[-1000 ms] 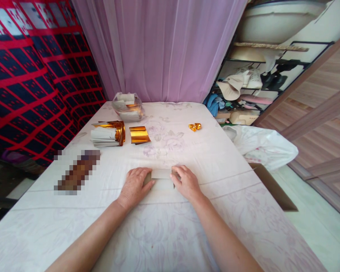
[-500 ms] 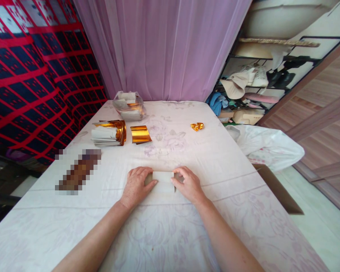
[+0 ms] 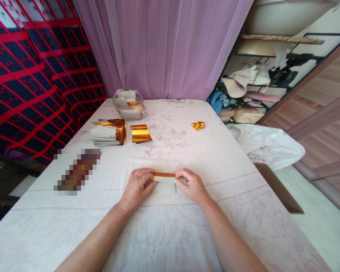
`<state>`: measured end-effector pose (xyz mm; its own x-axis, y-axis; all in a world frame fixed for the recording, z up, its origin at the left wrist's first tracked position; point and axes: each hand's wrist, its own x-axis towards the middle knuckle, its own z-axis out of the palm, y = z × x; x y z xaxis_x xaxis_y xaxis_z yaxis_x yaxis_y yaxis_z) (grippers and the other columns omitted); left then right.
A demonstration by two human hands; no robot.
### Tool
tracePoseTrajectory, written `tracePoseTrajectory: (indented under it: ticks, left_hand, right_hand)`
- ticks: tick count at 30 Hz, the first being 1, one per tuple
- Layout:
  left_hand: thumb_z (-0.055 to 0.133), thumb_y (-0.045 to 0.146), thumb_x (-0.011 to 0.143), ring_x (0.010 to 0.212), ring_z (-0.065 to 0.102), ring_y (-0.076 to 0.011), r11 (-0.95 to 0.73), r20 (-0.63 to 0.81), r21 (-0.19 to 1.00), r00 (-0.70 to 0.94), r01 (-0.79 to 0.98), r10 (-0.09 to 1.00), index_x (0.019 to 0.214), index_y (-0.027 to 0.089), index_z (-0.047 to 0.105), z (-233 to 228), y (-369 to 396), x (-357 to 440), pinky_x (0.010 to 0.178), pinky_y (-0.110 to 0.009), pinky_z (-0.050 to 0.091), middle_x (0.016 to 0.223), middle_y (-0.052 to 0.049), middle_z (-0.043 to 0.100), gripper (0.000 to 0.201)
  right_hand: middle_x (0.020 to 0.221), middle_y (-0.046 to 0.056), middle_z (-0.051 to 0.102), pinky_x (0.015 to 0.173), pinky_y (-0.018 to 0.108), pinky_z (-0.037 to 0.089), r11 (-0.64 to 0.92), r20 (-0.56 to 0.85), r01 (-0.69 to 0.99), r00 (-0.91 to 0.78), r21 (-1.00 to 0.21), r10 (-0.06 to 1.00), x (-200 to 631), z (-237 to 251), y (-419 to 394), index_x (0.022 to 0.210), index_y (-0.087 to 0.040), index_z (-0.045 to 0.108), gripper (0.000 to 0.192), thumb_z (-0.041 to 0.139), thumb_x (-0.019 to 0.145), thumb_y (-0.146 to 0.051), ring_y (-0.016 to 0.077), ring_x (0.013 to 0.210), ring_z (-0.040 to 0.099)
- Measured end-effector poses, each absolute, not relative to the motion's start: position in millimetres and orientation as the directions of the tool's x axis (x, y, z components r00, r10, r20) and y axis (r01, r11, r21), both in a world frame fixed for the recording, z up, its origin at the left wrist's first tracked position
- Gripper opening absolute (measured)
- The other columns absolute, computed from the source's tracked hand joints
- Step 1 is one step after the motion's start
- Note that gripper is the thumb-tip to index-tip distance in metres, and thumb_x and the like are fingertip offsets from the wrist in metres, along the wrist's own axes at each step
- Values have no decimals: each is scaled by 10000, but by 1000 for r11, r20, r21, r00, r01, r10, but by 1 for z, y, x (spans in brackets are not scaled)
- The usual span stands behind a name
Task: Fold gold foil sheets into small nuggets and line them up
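Observation:
Between my hands, near the middle of the table, is a small sheet of gold foil paper [image 3: 164,175], its pale side facing up and a gold strip showing along its far edge. My left hand [image 3: 138,187] pinches the left end between thumb and fingers. At the right end my right hand [image 3: 191,186] pinches it the same way. Farther off lie a few flat gold foil sheets [image 3: 141,133], and left of them a thick stack of the same paper [image 3: 104,135], pale sides partly showing. A folded gold foil piece [image 3: 198,125] rests at the back right.
A clear plastic bag [image 3: 129,105] with more paper stands at the table's back left. A blurred-out item [image 3: 79,170] lies on the left of the flowered tablecloth [image 3: 170,234]. Right of the table are a white plastic bag [image 3: 274,147], a cardboard piece [image 3: 277,189] and a shelf rack.
A gold strip now shows along the paper's far edge, where the pale side showed before. Both hands stay at the paper's two ends, with the fingers shifted slightly.

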<state>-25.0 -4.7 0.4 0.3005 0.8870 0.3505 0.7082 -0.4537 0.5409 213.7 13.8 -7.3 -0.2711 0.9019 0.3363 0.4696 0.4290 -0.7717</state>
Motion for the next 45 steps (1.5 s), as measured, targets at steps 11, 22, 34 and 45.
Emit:
tracePoseTrajectory:
  ticks: [11,22,34,45]
  left_hand:
    - [631,374,835,1129,591,-265,-398,288,505,286,766,914,1260,219,519,-2,-5,-25,1031,-487,377,1230,-92,649,466]
    - [602,243,836,922,638,-208,-323,319,640,140,697,937,1261,276,561,-1,-1,-22,907,-408,455,897,-12,715,428]
    - [519,207,920,818,624,-181,-458,585,402,163,793,794,1127,247,611,25,4,-18,749,-316,481,856,-17,711,230]
    - [444,104,887,951,652,-190,-557,480,443,339,703,809,924,216,636,8,15,-28,845,-347,538,981,-57,711,226]
  right_hand:
    - [627,-27,581,531,212,407,266,240,477,-115,-838,964,212,-3,11,817,-224,512,186,482,874,-398,129,576,568]
    - [577,-52,523,473,212,362,182,178,309,-44,-933,983,211,0,13,842,-219,516,211,522,847,-430,107,494,465]
    - [929,69,695,853,346,504,329,299,200,-164,-923,940,221,19,5,828,-229,533,171,546,872,-393,214,934,648]
    - [952,61,718,909,389,479,507,344,358,-429,-784,835,224,24,1,844,-236,602,48,556,847,-223,229,1046,625]
